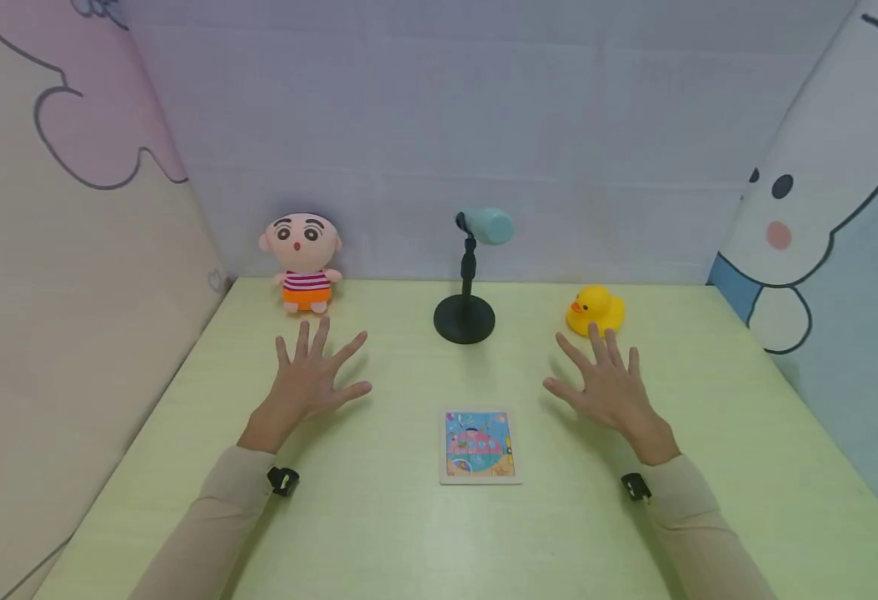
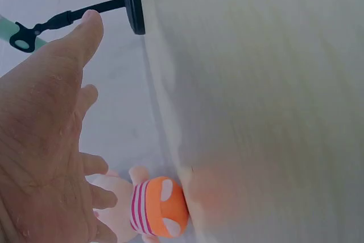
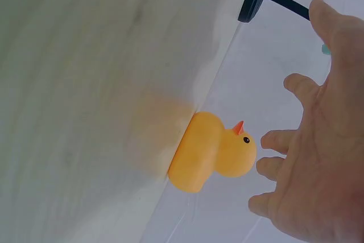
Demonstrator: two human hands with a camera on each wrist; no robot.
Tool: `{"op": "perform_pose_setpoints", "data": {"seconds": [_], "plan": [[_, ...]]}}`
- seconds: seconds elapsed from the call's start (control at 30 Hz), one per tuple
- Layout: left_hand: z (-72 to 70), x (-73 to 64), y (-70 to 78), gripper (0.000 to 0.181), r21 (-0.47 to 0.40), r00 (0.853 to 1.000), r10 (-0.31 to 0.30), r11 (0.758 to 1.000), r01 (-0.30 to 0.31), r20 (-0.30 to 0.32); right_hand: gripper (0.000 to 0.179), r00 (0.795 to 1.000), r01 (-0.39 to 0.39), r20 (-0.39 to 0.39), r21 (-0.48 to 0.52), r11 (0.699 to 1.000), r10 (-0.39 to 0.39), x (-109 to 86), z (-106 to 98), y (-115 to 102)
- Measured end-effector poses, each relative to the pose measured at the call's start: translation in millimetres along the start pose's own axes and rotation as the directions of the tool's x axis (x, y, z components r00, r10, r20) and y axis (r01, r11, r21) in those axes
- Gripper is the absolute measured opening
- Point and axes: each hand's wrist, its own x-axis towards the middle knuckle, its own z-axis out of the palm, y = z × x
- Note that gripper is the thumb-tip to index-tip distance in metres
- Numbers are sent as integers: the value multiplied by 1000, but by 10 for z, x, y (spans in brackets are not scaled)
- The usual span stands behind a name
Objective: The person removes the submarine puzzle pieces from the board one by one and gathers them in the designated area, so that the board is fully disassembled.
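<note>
Over a pale counter [image 1: 476, 542], left hand [image 1: 307, 383] and right hand [image 1: 610, 390] held, fingers spread, upright round-headed doll [image 1: 305, 265] placed near the left, smooth duck [image 1: 596, 307] turned beak-left near the right, square puzzle [image 1: 480, 446] laid flat between.

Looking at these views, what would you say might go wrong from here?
The right hand has its fingers spread close to the yellow duck; reaching forward might knock it over.
The left hand is similarly close to the doll, which could topple if bumped.
The black stand carries a turquoise piece up high, so a brush from either hand might tip it.
</note>
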Motion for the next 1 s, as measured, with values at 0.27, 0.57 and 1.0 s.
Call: {"op": "perform_pose_setpoints", "data": {"seconds": [0.27,0.57,1.0], "plan": [[-28,-21,104,85,-16,998,45,999,-44,35,78,998,61,-19,-7,998,-61,20,-11,-89],[-93,-33,426,80,-48,973,183,983,-178,138,67,983,171,-77,33,985,-168,28,-11,-287],[-90,15,927,70,-156,904,242,968,-198,352,43,970,243,13,81,967,-245,109,81,-696]]}}
